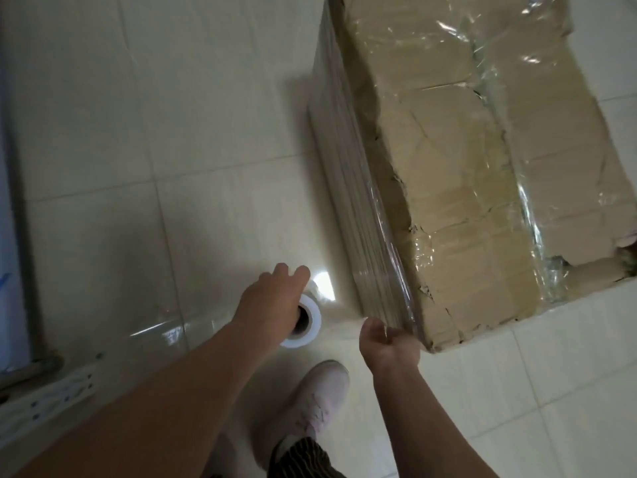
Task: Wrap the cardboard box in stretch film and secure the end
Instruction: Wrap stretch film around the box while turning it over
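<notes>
A large, worn cardboard box [458, 174] stands on the tiled floor at the right, with clear stretch film [348, 188] wound in layers around its sides and loosely over its top. My left hand [272, 301] grips the white roll of stretch film [306, 320] held upright just left of the box's near corner, thumb in the core. A sheet of film runs from the roll to the box. My right hand [387, 343] pinches the film at the box's near left corner.
My foot in a pale shoe [310, 401] stands on the floor below the hands. A white power strip [44, 398] lies at the lower left beside a pale blue upright surface [10, 201]. The floor is glossy cream tile.
</notes>
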